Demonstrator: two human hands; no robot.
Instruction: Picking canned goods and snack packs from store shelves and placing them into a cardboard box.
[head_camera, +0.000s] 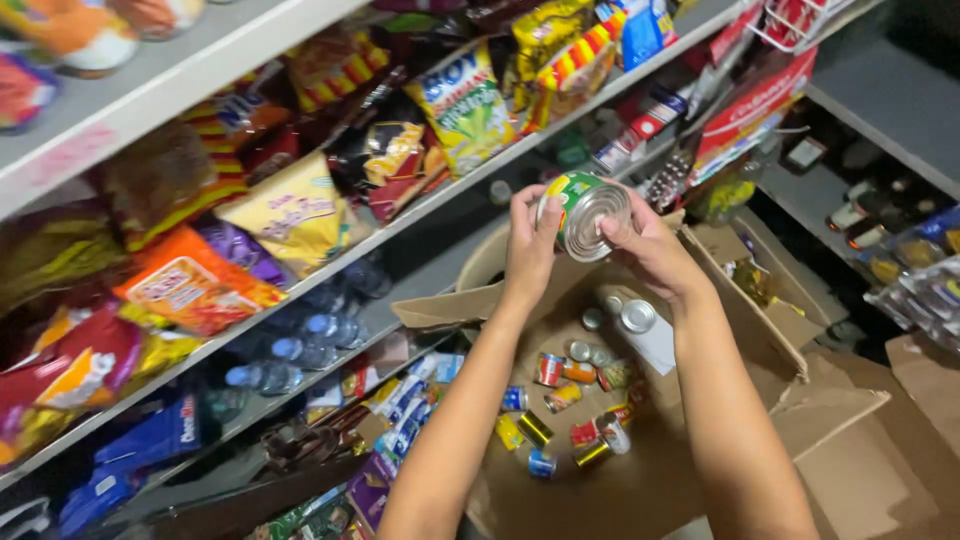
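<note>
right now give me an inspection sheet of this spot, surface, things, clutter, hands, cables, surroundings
surface: open cardboard box below the hands, flaps spread; no table seen
things: green can held up over the box, its metal end toward the camera
clutter: small cans lying loose in the box, some upright, some on their sides; one white-sided can stands near the far wall
hands: left hand and right hand both grip the green can from opposite sides
cables: nothing seen
surroundings: grey shelves on the left with snack bags above and bottles below; more shelves and another box at right
</note>
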